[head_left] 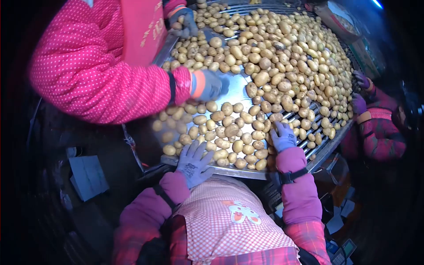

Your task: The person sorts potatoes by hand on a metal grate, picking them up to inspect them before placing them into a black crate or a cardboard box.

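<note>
In the head view, the person's gloved left hand [283, 137] lies at about four o'clock of the potatoes [260, 78], fingers spread a little and touching those beside the metal bars [302, 143]; the gloved right hand [193, 164] is at seven o'clock, its fingers fanned wide against the potatoes at the near edge of the metal tray [239, 87]; whether either hand grips one, I cannot tell; a co-worker in a dotted pink sleeve [132, 90] reaches in from ten o'clock; another co-worker [382, 128] stands at three o'clock.
</note>
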### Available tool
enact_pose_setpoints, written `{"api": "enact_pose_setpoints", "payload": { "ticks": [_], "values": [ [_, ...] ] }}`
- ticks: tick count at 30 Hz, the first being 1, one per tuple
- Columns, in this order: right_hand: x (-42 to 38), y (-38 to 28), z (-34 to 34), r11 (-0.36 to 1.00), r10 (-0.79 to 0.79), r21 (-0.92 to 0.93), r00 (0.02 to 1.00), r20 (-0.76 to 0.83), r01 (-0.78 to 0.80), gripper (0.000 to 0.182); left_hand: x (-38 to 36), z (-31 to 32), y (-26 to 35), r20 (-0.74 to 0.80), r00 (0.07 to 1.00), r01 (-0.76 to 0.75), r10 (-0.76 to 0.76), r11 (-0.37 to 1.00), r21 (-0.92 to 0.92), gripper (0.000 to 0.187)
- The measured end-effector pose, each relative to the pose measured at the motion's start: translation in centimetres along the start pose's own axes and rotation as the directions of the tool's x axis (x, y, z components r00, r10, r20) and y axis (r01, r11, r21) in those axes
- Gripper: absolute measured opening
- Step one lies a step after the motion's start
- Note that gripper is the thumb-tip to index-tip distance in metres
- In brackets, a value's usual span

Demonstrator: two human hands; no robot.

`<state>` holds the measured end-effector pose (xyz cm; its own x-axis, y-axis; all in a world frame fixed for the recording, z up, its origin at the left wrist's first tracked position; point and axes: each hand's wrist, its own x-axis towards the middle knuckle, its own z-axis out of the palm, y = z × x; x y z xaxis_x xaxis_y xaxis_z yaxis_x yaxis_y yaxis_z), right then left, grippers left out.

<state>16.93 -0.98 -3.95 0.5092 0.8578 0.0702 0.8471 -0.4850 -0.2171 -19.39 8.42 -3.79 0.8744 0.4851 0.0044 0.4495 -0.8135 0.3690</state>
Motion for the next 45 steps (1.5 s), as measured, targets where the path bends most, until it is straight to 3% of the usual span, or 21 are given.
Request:
{"api": "enact_pose_setpoints", "payload": {
  "ticks": [2,7,8,10,16,17,21,23,26,28,30,32,34,36,38,39,40,41,42,44,45],
  "values": [
    [1.7,-2.9,-1.5,0.973,0.193,-0.155,0.971,0.142,-0.171,0.041,0.1,-0.3,0.2,0.01,1.0,0.015,-0.015,1.0,-0.016,0.065],
    [2.6,-2.0,-3.1,0.943,0.323,-0.056,0.865,0.384,-0.327,0.064,0.0,-1.2,0.2,-0.023,1.0,-0.001,0.001,1.0,-0.021,0.062],
    [2.6,-1.6,-2.6,0.919,0.392,-0.145,0.81,0.435,-0.367,0.069,-0.1,-1.0,0.2,-0.023,1.0,-0.011,0.01,1.0,-0.007,0.061],
    [1.7,-1.0,-2.1,0.923,0.348,-0.004,0.833,0.431,-0.384,0.069,-0.2,-0.4,-0.1,-0.052,0.999,-0.002,0.002,1.0,-0.002,0.06],
    [0.8,1.1,-0.4,0.919,0.314,0.111,0.874,0.369,-0.377,0.066,0.4,-1.0,-1.1,-0.187,0.982,0.006,-0.023,0.996,-0.093,0.053],
    [0.8,0.9,-0.8,0.905,0.323,0.144,0.866,0.381,-0.401,0.07,1.0,-2.6,-1.6,-0.321,0.946,0.043,-0.049,0.999,-0.027,0.049],
    [0.8,1.1,-1.4,0.875,0.339,0.183,0.836,0.432,-0.449,0.071,5.1,-4.6,-6.2,-0.475,0.859,0.224,-0.19,0.975,0.014,0.045],
    [1.0,0.0,-1.6,0.884,0.385,0.115,0.846,0.369,-0.453,0.072,7.7,-3.3,-8.5,-0.169,0.948,0.282,-0.269,0.958,0.054,0.034],
    [0.7,0.5,-1.2,0.883,0.376,0.131,0.846,0.379,-0.451,0.074,11.8,-1.2,-9.2,-0.061,0.938,0.346,-0.342,0.907,0.242,0.027],
    [0.0,1.8,-0.7,0.87,0.345,0.253,0.889,0.301,-0.423,0.074,13.2,-1.3,-9.7,0.02,0.956,0.283,-0.293,0.936,0.21,0.035],
    [-0.4,4.0,0.3,0.727,0.36,0.515,0.891,0.278,-0.454,0.059,13.4,-4.1,-8.7,0.104,0.858,0.51,-0.504,0.859,-0.046,0.056],
    [-1.7,4.1,-1.9,0.333,0.29,0.837,0.891,0.348,-0.435,0.042,13.0,-4.1,-9.3,0.072,0.871,0.491,-0.486,0.869,-0.068,0.06],
    [-3.5,1.9,-4.8,0.225,0.359,0.905,0.894,0.268,-0.362,0.035,13.3,-3.7,-10.2,0.252,0.827,0.549,-0.502,0.818,-0.17,0.062],
    [-4.4,0.5,-6.5,-0.469,0.336,0.838,0.821,0.461,-0.278,0.038,13.6,-4.5,-9.7,0.364,0.774,0.622,-0.518,0.728,-0.288,0.061],
    [-5.0,0.4,-5.6,-0.549,0.228,0.781,0.845,0.483,-0.298,0.041,13.8,-3.2,-10.9,0.288,0.805,0.567,-0.518,0.815,-0.119,0.062],
    [-5.5,0.6,-3.8,-0.445,0.18,0.856,0.91,0.373,-0.263,0.041,13.5,-3.1,-11.1,0.285,0.801,0.574,-0.527,0.811,-0.114,0.062],
    [-5.7,0.9,-2.3,-0.338,0.118,0.917,0.957,0.263,-0.21,0.042,13.3,-4.5,-9.7,0.373,0.79,0.606,-0.486,0.707,-0.363,0.059],
    [-5.5,1.3,-0.9,0.011,0.129,0.966,0.958,0.255,-0.258,0.04,13.2,-5.9,-8.4,0.447,0.789,0.615,-0.422,0.539,-0.576,0.056],
    [-5.0,-0.8,-2.1,0.007,0.126,0.965,0.957,0.261,-0.264,0.04,12.6,-7.1,-6.9,0.478,0.802,0.59,-0.358,0.352,-0.726,0.051],
    [-2.7,-9.6,-9.1,-0.171,0.096,0.817,0.816,0.569,-0.55,0.028,11.3,-7.1,-3.3,0.392,0.884,0.397,-0.254,-0.034,-0.917,0.043],
    [-1.8,-12.8,-12.3,0.025,0.078,0.805,0.804,0.589,-0.592,0.027,10.7,-6.3,-1.2,0.273,0.931,0.226,-0.242,-0.206,-0.952,0.041]
  ]
}}
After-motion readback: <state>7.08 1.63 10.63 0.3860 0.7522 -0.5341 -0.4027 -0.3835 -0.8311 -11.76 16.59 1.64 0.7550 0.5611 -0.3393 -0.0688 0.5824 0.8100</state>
